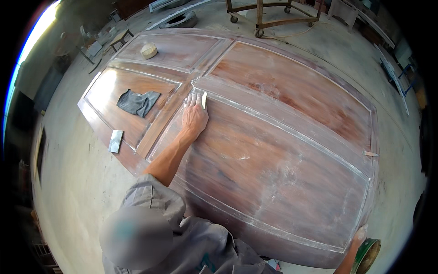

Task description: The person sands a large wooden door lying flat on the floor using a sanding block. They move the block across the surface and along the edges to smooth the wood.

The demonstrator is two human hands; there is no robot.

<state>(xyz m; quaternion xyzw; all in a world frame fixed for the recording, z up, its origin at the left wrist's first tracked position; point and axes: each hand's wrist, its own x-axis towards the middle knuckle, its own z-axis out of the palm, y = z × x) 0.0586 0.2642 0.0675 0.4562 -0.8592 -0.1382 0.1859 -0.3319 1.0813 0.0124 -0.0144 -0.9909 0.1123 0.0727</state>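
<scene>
A large reddish-brown wooden panelled door point(255, 141), dusted with white along its mouldings, lies flat before me. My left hand point(195, 112) presses down where the mouldings meet, fingers laid over a pale folded sheet point(204, 99) that looks like sandpaper; its edges poke out beside the fingers. At the lower right, my right hand point(360, 234) rests against the door's edge with its fingers extended, partly hidden. Close beside that wrist is a round green container point(367, 256). Left of my left hand lies a crumpled dark grey cloth point(138, 102).
A grey rectangular piece point(116, 141) sits on the door's left edge, a round cream-coloured object point(148, 50) on its far panel. A small wooden strip point(370, 154) lies at the right edge. Beyond stand a wheeled frame point(260, 18) and a tyre point(180, 20) on the concrete floor.
</scene>
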